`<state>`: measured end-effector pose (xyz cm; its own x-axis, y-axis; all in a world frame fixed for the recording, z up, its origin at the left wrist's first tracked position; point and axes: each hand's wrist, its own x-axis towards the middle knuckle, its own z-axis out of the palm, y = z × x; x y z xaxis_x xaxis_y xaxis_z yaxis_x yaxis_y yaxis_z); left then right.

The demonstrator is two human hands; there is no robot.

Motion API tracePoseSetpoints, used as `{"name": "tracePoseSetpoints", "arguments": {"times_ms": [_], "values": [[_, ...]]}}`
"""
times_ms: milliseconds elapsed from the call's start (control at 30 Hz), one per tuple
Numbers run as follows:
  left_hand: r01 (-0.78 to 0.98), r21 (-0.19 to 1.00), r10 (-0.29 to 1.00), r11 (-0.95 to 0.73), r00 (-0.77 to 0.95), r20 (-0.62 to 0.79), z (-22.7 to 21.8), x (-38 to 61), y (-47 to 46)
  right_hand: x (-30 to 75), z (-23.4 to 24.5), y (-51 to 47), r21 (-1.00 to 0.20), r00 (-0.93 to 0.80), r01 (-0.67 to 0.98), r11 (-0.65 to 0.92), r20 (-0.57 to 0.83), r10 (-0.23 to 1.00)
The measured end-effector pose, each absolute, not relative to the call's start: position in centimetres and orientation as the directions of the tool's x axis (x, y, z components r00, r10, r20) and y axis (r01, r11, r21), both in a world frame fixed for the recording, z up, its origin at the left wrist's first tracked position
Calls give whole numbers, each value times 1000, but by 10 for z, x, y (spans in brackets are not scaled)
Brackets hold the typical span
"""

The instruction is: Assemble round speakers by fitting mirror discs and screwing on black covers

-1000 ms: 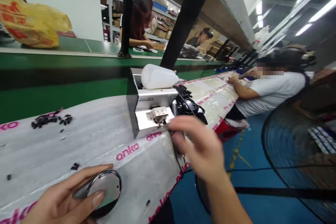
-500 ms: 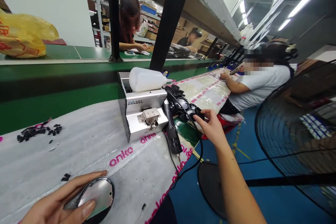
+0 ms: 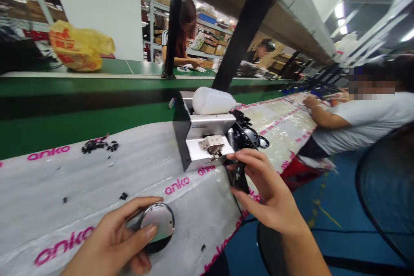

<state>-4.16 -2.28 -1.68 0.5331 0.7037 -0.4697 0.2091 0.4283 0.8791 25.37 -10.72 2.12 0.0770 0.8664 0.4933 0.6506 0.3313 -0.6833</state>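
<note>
My left hand [image 3: 119, 235] grips a round part [image 3: 163, 220] with a shiny silver face and black rim, thumb on the face, above the plastic-covered bench. My right hand [image 3: 268, 185] pinches a small black part [image 3: 238, 171], seen nearly edge-on and blurred, so its kind is unclear. Behind those fingers a dark electric screwdriver [image 3: 246, 183] is mostly hidden. Just left of that hand stands a silver screw-feeding machine [image 3: 207, 127], with a white squeeze bottle [image 3: 213, 100] lying on top. Black round parts [image 3: 250, 136] are heaped beside the machine.
Small black bits [image 3: 97, 145] lie scattered on the bench cover [image 3: 129, 164]. Behind runs a green ledge with a yellow bag [image 3: 79, 47]. A co-worker in a white shirt [image 3: 371, 116] sits at right, near a fan [image 3: 388, 181]. Black posts hold an overhead shelf.
My right hand has drawn back from the black round parts toward me, with a small black part in its fingers. My left hand still holds the round part. The view has swung left.
</note>
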Motion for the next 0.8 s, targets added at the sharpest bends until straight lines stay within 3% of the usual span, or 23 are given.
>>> {"name": "tracePoseSetpoints", "arguments": {"times_ms": [67, 167, 300, 367, 433, 500, 600, 700, 800], "values": [[177, 882, 697, 436, 553, -456, -15, -41, -23, 227, 16, -103, -709, 49, 575, 408, 527, 848], [150, 878, 676, 454, 584, -450, -15, -42, -23, 188, 2, -97, -802, 221, 375, 465, 565, 795], [139, 871, 685, 471, 565, -460, -17, -42, -27, 156, -12, -91, -963, 401, 75, 259, 267, 876], [133, 871, 689, 474, 560, -460, -16, -41, -29, 151, -13, -90, -973, 347, -120, 198, 146, 927], [129, 870, 689, 476, 561, -459, -15, -40, -31, 152, -10, -92, -964, 226, -209, 164, 115, 967], [141, 869, 682, 475, 565, -464, -12, -40, -31, 155, -7, -97, -971, 93, -174, 164, 150, 984], [165, 868, 656, 469, 593, -467, -9, -42, -30, 157, -9, -107, -983, -67, 8, 186, 185, 980], [143, 875, 649, 462, 619, -443, -8, -43, -28, 156, -14, -115, -933, -95, 229, 278, 262, 960], [131, 879, 648, 458, 627, -431, -7, -43, -27, 154, -20, -115, -865, -155, 321, 386, 354, 922]]}}
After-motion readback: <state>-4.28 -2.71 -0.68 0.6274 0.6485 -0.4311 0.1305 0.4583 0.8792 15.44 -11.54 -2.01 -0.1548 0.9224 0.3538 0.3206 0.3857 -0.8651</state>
